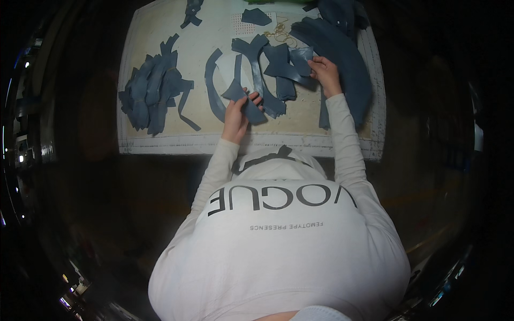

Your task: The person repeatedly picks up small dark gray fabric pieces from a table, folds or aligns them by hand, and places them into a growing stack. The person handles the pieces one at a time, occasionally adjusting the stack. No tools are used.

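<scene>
My left hand (234,119) is closed on a curved blue-grey cut piece (254,114) of smooth, leather-like material, close to the table's near side. Farther right, my right hand (327,76) pinches the edge of another blue-grey piece (302,59), whose surface catches the light. That piece lies over a small pile of similar pieces (286,88). Between my hands rests a long curved strip (259,75) with a forked top. Another curved strip (211,85) lies just left of my left hand. My fingers partly cover both held pieces.
Tied bundles of blue-grey pieces (152,96) lie at the left. A large stack of long pieces (350,75) covers the right side. Toward the back are tangled yellowish bands (280,36) and a red-marked sheet (242,25). The table's near edge (176,147) is white.
</scene>
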